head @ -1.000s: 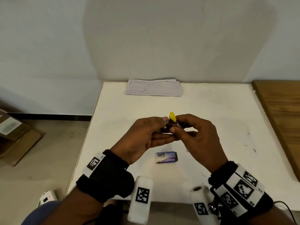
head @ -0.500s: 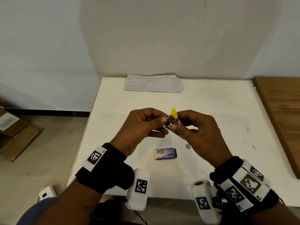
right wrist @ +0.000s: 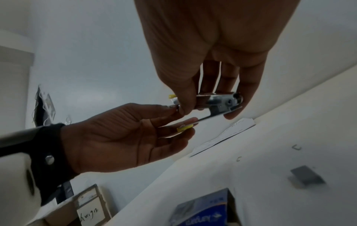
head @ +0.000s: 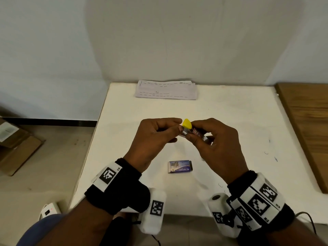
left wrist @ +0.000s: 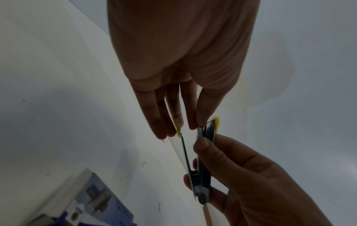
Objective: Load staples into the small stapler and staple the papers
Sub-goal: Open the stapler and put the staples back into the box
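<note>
Stapler (head: 192, 132) mostly hidden, pinched between left hand (head: 154, 139) and right hand (head: 215, 144); one staple box (head: 180, 166) below them.

Yellow-tipped silver stapler (head: 190, 130) above white desk (head: 230, 121); blue staple box (head: 180, 166) on desk; white, dash-printed papers (head: 166, 90) at desk's far edge.

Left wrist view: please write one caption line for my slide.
Both hands, left and right, hold the small stapler open above the white table.
</note>
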